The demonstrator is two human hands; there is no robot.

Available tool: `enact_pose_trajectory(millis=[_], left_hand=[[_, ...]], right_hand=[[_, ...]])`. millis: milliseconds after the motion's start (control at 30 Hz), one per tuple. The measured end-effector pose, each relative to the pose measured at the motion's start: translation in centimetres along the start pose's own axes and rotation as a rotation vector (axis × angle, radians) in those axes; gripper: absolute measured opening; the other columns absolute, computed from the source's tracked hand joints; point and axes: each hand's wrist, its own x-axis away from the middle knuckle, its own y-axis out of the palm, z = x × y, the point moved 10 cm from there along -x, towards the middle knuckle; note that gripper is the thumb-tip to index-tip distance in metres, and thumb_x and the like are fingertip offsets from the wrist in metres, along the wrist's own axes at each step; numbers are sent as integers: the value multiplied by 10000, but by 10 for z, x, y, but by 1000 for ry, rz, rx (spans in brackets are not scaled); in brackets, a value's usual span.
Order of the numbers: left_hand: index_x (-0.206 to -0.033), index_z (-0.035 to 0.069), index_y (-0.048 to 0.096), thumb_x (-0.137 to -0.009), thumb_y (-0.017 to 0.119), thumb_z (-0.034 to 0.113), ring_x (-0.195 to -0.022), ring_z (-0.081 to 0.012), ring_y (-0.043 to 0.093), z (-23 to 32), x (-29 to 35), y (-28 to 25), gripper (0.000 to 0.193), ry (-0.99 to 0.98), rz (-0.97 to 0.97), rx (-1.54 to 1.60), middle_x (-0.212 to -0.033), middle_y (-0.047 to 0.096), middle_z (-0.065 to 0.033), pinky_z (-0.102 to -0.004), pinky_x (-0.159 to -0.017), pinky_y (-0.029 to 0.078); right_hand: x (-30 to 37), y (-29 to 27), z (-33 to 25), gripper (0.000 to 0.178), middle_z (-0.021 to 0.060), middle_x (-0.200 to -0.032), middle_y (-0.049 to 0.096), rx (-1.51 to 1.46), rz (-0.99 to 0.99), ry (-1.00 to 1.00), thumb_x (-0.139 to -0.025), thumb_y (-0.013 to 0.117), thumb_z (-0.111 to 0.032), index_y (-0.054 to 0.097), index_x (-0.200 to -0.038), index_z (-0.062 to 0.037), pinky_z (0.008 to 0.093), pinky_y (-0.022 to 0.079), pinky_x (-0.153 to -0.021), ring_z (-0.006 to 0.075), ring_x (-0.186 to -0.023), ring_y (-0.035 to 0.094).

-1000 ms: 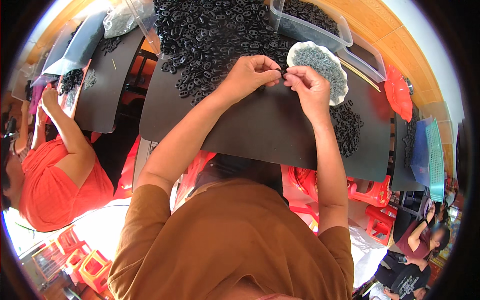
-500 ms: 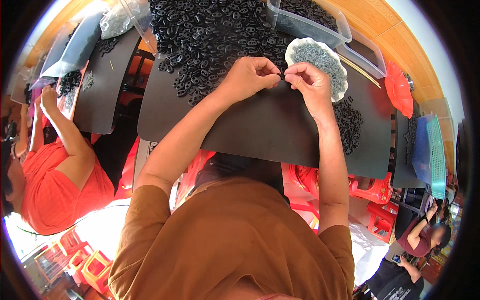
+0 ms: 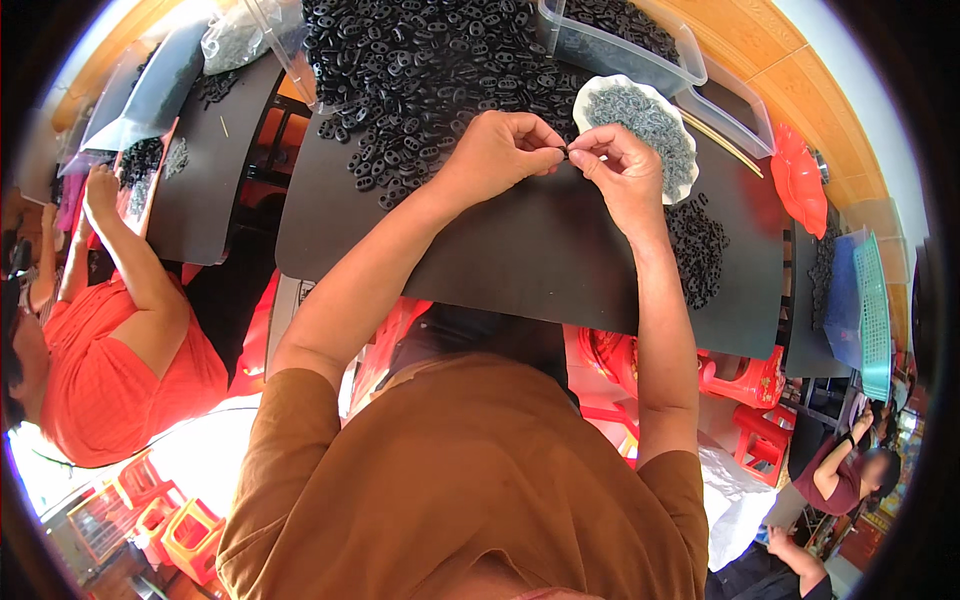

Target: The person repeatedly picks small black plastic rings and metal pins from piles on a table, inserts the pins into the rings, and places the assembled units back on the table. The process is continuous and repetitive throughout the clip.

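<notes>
Over the dark table, my left hand [image 3: 505,155] is closed in a pinch on a small black plastic piece [image 3: 564,153], mostly hidden by the fingertips. My right hand [image 3: 622,170] meets it fingertip to fingertip, thumb and forefinger pinched at the piece's right side; what they hold is too small to make out. Beyond my left hand spreads a big heap of black oval pieces with two holes [image 3: 420,80]. Right behind my right hand stands a white scalloped dish [image 3: 685,185] of small clear greyish bits [image 3: 635,115]. A pile of smaller-looking black pieces [image 3: 697,250] lies beside my right wrist.
Clear plastic bins [image 3: 625,55] stand at the back, with thin sticks [image 3: 725,145] alongside. A red scalloped dish [image 3: 797,180] and a green basket [image 3: 876,315] are at right. A person in red [image 3: 130,350] works at a table on the left. Red stools [image 3: 765,440] stand below.
My two hands stay nearly in place, fingertips still together, with only a slight shift of the fingers. At the lower right, a person in black has moved an arm.
</notes>
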Motion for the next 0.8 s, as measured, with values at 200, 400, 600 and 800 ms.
enact_pose_trajectory(millis=[200,400,600,800], left_hand=[[-898,-11,681,-860,703,112,-723,-84,641,3,1,-1,131,-5,5,-40,-787,698,-48,-223,-677,515],[-888,-6,685,-853,715,131,-716,-83,643,4,1,-4,145,-2,12,-76,-780,696,-46,-221,-670,513],[-892,1,688,-851,720,140,-719,-82,648,7,3,-3,149,-1,7,-98,-774,694,-39,-220,-665,513],[-899,4,688,-848,725,144,-711,-79,645,5,2,-3,154,-9,12,-116,-771,693,-38,-219,-657,513]], right_hand=[[-1,-1,-1,63,-17,-820,665,-18,10,-16,-858,689,-1,659,-892,-45,210,493,-655,47,-755,600],[-1,0,-6,62,-20,-819,656,27,26,-31,-863,684,-2,658,-899,-45,205,474,-620,45,-724,575],[-1,-1,-2,64,-17,-819,657,13,20,-17,-862,678,11,657,-894,-41,207,478,-622,47,-724,579],[-1,0,-3,66,-16,-819,660,43,12,-28,-855,681,11,657,-888,-41,218,495,-628,49,-727,593]])
